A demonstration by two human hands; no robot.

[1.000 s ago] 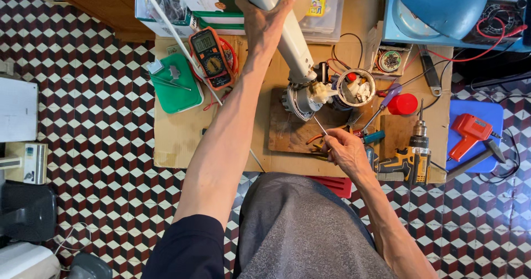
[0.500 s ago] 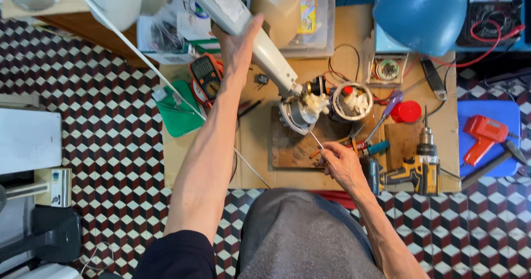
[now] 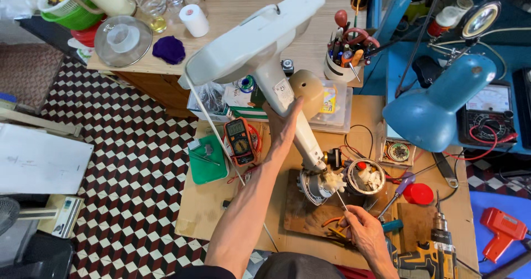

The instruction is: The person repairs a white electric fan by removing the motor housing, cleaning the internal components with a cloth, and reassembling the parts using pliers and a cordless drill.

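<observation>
the left hand [image 3: 285,125] is wrapped around the pale neck of an upturned white fan stand [image 3: 260,52], gripping it just below the broad base, which tilts up and away toward the top of the view. the neck runs down to the fan motor [image 3: 316,184], which rests on a dark wooden board [image 3: 310,215] on the worktop [image 3: 204,212]. the right hand [image 3: 362,229] is closed in a narrow pinch on a thin screwdriver [image 3: 341,200], whose tip reaches up to the white plastic part at the motor's end. just right of the motor lies a round metal ring housing [image 3: 366,176] with red and white parts inside it.

left of the arm sit a multimeter [image 3: 239,140] with an orange edge and a green tray [image 3: 207,160]. a purple-handled screwdriver [image 3: 399,189] and a red cap [image 3: 418,194] lie to the right of the motor, and a yellow and black cordless drill [image 3: 434,251] lies near the right wrist. a blue desk lamp [image 3: 434,110] hangs over the right side, with an analogue meter [image 3: 487,110] behind it. a cup of tools [image 3: 345,63] stands on the far shelf.
</observation>
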